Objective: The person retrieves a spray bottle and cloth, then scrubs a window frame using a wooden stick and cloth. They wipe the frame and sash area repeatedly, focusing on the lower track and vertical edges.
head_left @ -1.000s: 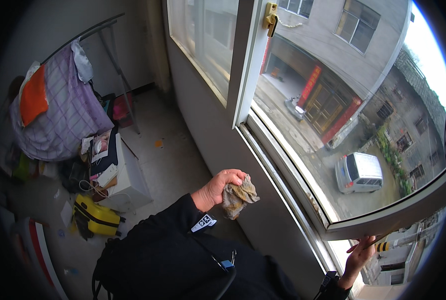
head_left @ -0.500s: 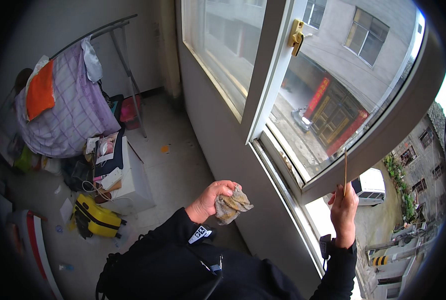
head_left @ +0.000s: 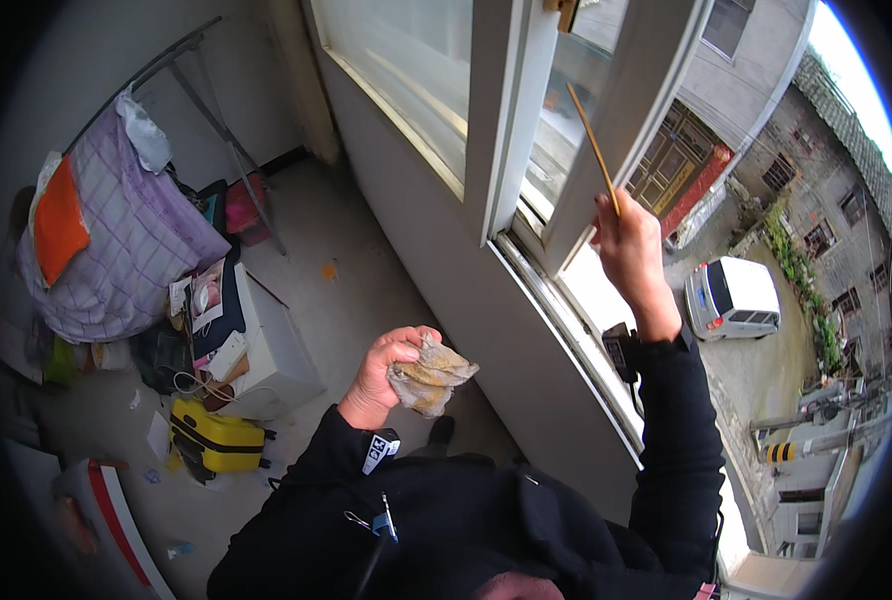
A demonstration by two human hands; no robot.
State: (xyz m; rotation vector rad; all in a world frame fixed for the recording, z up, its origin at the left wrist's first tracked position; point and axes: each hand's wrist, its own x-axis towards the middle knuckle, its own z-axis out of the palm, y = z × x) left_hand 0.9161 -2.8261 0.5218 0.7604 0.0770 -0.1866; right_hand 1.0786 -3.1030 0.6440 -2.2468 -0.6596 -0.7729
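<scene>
My left hand [head_left: 374,375] is closed on a crumpled, dirty grey-brown rag [head_left: 432,377], held in front of my body away from the window. A thin wooden stick [head_left: 594,145] is pinched in my right hand [head_left: 630,250], its far end pointing up and to the left. That hand is beside the edge of the sliding window sash [head_left: 606,150], above the sill; whether it touches the frame I cannot tell. Below the sash runs the window track [head_left: 556,325]. A brass-coloured latch [head_left: 564,12] shows at the top edge.
To the left stand a drying rack [head_left: 156,65] draped with a purple checked cloth [head_left: 131,220], a cluttered white cabinet [head_left: 271,350] and a yellow suitcase [head_left: 216,437]. Outside, a white van [head_left: 734,298] is parked below the open window.
The sash has slid away to the left, widening the opening. My right hand has moved up and left with the stick, and the view has shifted. The rag stays in my left hand.
</scene>
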